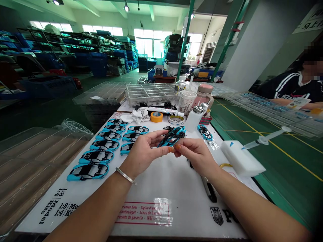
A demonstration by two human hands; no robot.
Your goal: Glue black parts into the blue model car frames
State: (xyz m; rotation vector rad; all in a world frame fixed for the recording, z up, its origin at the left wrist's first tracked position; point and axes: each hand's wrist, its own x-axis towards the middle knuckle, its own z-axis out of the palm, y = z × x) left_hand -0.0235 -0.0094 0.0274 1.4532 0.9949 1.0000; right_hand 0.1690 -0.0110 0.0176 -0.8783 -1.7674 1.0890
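Head view: both hands meet over the white board (161, 188) at centre, sharing one blue-and-black car shell (172, 136). Shell's long axis runs diagonal, near end low-left by the fingertips, far end up-right and away from the person; can't tell nose from tail. Left hand (142, 153) comes in from the left, fingers closed on the shell's lower-left end, thumb on top, other fingers underneath. Right hand (195, 153) comes in from the right, thumb and forefinger pinched at the same lower end, right where the left thumb sits; the fingertips of the two hands touch. Most of the shell sticks out beyond both sets of fingers, raised clear of the board. Count: one shell in hand, nine more laid flat in two rows (106, 148) on the board to the left, six in the outer row, three in the inner. One more loose shell (205, 132) lies just right of the held one. Two tape rolls, orange (156, 116) and white (176, 119), beyond the hands. One white squeeze bottle (194, 119) upright beside them. One white foam block (242, 158) at the board's right edge with one syringe (267, 138) past it. One dark pen (208, 188) under the right wrist. Another person (297, 87) sits far right at the green bench.
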